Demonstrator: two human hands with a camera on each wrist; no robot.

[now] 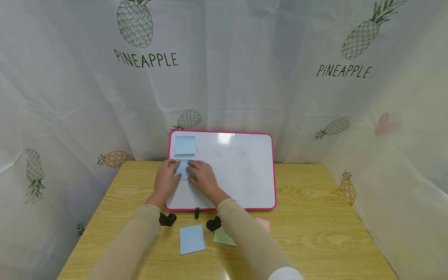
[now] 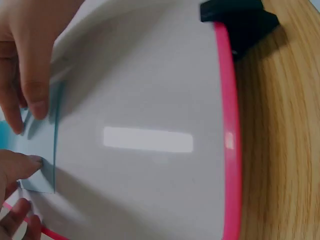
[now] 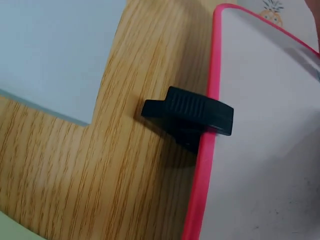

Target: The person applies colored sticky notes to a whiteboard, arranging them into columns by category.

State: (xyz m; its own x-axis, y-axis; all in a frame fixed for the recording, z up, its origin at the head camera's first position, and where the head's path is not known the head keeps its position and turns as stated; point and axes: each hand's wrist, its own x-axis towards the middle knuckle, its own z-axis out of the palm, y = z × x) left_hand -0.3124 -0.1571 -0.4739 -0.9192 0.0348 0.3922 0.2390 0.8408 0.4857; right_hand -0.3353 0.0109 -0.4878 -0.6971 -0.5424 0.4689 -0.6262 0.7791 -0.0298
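Observation:
A pink-framed whiteboard [image 1: 238, 171] leans against the curtain. Near its upper left corner sticks a blue sticky note [image 1: 185, 145], and below that lies a second blue sticky note [image 1: 183, 170]. My left hand [image 1: 166, 181] is at this lower note's left side; in the left wrist view its thumb [image 2: 20, 165] rests on the paper. From the right, my right hand [image 1: 204, 179] touches the same note with its fingertips, and in the left wrist view its extended fingers [image 2: 35, 95] point down onto the lower note [image 2: 46, 145]. Fingers partly cover the note.
A black clip [image 3: 192, 112] grips the board's bottom edge. On the wooden table [image 1: 304, 217] in front lie a blue sticky-note pad [image 1: 192, 239], a green one [image 1: 223, 237] and a pink one [image 1: 263, 224], the last two partly behind the right sleeve. A pineapple-print curtain [image 1: 241, 89] hangs behind.

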